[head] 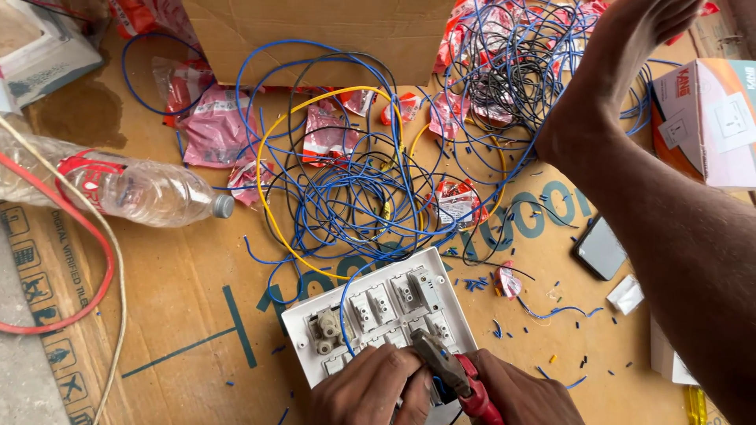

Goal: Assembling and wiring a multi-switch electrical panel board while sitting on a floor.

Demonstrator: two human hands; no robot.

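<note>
On cardboard-covered floor (181, 299), white switch plate (378, 311) back-up, steadied by left hand (366, 389), grip pinching its wiring; right hand (520, 393) clenched on red-handled pliers (453, 374) for reach; blue wire tangle (354, 197) beyond.

Both hands are low in the view, close together, with the backs turned up toward the camera. The left hand (366, 389) is bent at the knuckles, and its fingers (394, 366) curl downward and press on what lies under them. The right hand (520, 393) is just beside it, nearly touching, and it is closed in a fist around a handle; its fingers are wrapped under and hidden, so only the back of the hand and the thumb side show. The wrists go out of the picture at the bottom edge. Above and to the right of the fingers, a bare leg (669, 212) with its foot (630, 47) stretches forward, with the toes far from the hands.
</note>
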